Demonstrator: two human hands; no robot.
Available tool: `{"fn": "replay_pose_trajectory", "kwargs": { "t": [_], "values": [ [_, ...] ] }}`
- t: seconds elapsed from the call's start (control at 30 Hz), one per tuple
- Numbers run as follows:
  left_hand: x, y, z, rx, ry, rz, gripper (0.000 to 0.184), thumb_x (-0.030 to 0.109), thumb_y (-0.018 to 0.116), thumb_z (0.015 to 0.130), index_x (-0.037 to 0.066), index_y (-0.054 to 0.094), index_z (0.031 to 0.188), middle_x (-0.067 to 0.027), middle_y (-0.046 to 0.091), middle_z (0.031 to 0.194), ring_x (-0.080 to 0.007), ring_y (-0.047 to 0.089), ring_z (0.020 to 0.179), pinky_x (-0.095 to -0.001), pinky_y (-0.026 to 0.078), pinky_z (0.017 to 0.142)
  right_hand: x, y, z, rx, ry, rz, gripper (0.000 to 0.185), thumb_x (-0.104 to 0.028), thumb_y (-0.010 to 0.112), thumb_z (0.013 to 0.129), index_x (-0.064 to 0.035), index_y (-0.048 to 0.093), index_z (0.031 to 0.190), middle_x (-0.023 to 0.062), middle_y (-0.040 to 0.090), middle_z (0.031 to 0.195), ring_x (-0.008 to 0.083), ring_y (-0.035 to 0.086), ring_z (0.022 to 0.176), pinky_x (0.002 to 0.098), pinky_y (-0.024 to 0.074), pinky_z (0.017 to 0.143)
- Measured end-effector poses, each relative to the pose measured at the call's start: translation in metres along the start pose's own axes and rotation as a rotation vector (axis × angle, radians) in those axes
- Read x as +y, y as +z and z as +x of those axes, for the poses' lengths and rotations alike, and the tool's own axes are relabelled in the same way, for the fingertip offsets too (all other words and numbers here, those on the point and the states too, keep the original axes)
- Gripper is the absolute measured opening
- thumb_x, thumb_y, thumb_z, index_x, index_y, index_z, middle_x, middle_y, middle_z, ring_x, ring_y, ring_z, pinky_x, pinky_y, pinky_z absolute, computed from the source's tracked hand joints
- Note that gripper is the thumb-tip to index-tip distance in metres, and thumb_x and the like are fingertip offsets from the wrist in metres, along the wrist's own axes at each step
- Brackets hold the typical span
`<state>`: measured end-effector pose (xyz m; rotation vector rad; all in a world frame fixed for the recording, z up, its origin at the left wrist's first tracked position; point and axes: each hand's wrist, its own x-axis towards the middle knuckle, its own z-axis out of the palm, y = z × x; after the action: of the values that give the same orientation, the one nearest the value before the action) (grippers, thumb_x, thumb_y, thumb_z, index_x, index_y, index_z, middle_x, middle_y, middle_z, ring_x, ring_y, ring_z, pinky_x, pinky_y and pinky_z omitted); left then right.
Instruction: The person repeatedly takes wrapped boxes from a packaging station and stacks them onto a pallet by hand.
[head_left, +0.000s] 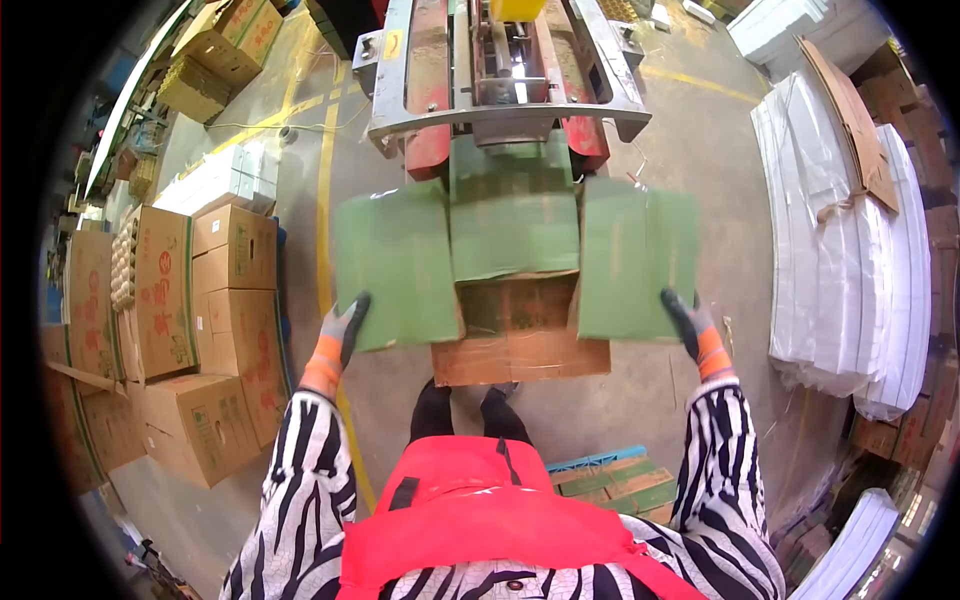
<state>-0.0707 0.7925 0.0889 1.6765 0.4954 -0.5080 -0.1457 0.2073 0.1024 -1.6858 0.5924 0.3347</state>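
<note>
A cardboard carton [510, 345], green and brown, stands upside-open in front of me beneath a machine's metal frame. Its left flap [395, 265] and right flap [640, 260] spread outward, slightly blurred. At the outer edge of the left flap, my left hand [343, 332] grips with the thumb on top and the fingers hidden underneath. My right hand [688, 325] pinches the right flap's outer edge in the same way. Both hands wear grey gloves with orange cuffs. The far green flap [515, 225] reaches toward the machine.
The machine [510, 125] has a silver frame and red parts. Brown cartons [165, 290] are stacked at left; white plastic-wrapped stacks [825, 240] stand at right. Flattened green-brown cardboard [625, 485] lies near my right side. A yellow line [325, 200] runs along the floor.
</note>
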Motion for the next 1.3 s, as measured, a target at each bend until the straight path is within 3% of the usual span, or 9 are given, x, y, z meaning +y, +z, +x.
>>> {"fn": "replay_pose_trajectory", "kwargs": {
  "t": [0.27,0.53,0.63,0.77,0.97,1.03,1.1,1.2,1.3],
  "values": [
    [-0.056,-0.051,-0.106,0.030,-0.150,-0.104,0.049,0.037,0.066,0.085,0.003,0.054,0.119,-0.0043,0.060,0.104,-0.0142,0.059,0.090,-0.0276,0.050,0.077,0.021,0.040,-0.130,0.107,0.230,0.249,0.068,-0.016,0.072,0.080,0.0036,0.035,0.134,0.0136,0.056,0.119,0.0183,0.057,0.106,0.0296,0.0476,0.091],
    [-0.045,-0.051,-0.031,-0.042,-0.062,-0.010,0.053,0.043,0.064,0.085,0.005,0.054,0.119,-0.0036,0.060,0.105,-0.0131,0.057,0.091,-0.0276,0.049,0.078,0.004,0.033,-0.036,0.082,0.102,0.186,0.068,-0.018,0.074,0.078,0.0025,0.038,0.132,0.0129,0.058,0.116,0.0168,0.057,0.103,0.0276,0.0479,0.089],
    [-0.036,-0.054,-0.019,-0.097,-0.015,0.073,0.051,0.040,0.066,0.084,0.004,0.054,0.119,-0.0037,0.060,0.105,-0.0135,0.057,0.091,-0.0286,0.048,0.079,0.010,0.049,-0.058,0.112,0.122,0.195,0.060,-0.017,0.070,0.082,-0.0022,0.041,0.132,0.0063,0.060,0.109,0.0145,0.059,0.097,0.0269,0.0487,0.086],
    [0.001,-0.071,-0.019,-0.220,-0.011,0.171,0.048,0.034,0.067,0.084,0.003,0.054,0.118,-0.0043,0.061,0.105,-0.0145,0.057,0.089,-0.0297,0.049,0.079,0.065,0.066,-0.158,0.287,0.228,0.435,0.077,-0.014,0.072,0.080,0.0001,0.025,0.139,0.0156,0.057,0.118,0.0202,0.057,0.105,0.0302,0.0480,0.091],
    [0.066,0.008,0.059,-0.666,0.029,0.287,0.035,0.011,0.062,0.086,-0.001,0.052,0.117,-0.0083,0.061,0.101,-0.0160,0.059,0.087,-0.0304,0.050,0.078,0.118,0.205,-0.438,0.963,0.295,1.052,0.077,-0.004,0.067,0.082,-0.0045,0.019,0.143,0.0163,0.054,0.121,0.0247,0.059,0.105,0.0347,0.0508,0.089],
    [0.134,0.102,-0.008,-0.892,0.114,0.585,0.038,0.015,0.063,0.087,-0.001,0.051,0.119,-0.0090,0.060,0.103,-0.0169,0.058,0.090,-0.0291,0.049,0.081,0.131,0.293,-0.516,1.173,0.114,1.215,0.067,-0.005,0.068,0.082,-0.0009,0.030,0.137,0.0139,0.056,0.119,0.0199,0.059,0.102,0.0336,0.0504,0.087],
    [0.151,0.177,-0.051,-1.180,0.286,0.791,0.043,0.018,0.063,0.087,-0.002,0.049,0.122,-0.0090,0.060,0.108,-0.0171,0.058,0.093,-0.0285,0.048,0.083,0.109,0.390,-0.573,1.455,0.242,1.184,0.054,-0.008,0.066,0.084,-0.0005,0.040,0.131,0.0106,0.058,0.116,0.0155,0.058,0.100,0.0309,0.0497,0.085],
    [0.134,0.289,-0.139,-1.615,0.505,1.154,0.045,0.020,0.062,0.087,-0.002,0.050,0.124,-0.0091,0.062,0.110,-0.0170,0.058,0.098,-0.0299,0.048,0.086,0.070,0.540,-0.612,1.842,0.376,1.039,0.045,-0.012,0.063,0.087,-0.0027,0.045,0.128,0.0081,0.059,0.113,0.0140,0.058,0.096,0.0284,0.0494,0.083],
    [0.091,0.327,-0.328,-2.000,0.728,1.314,0.038,0.022,0.062,0.087,-0.001,0.057,0.118,-0.0079,0.063,0.109,-0.0167,0.058,0.096,-0.0316,0.048,0.085,0.030,0.660,-0.617,2.185,0.269,1.454,0.044,-0.018,0.062,0.088,-0.0037,0.047,0.127,0.0055,0.059,0.112,0.0133,0.057,0.097,0.0277,0.0487,0.083]
  ]
}}
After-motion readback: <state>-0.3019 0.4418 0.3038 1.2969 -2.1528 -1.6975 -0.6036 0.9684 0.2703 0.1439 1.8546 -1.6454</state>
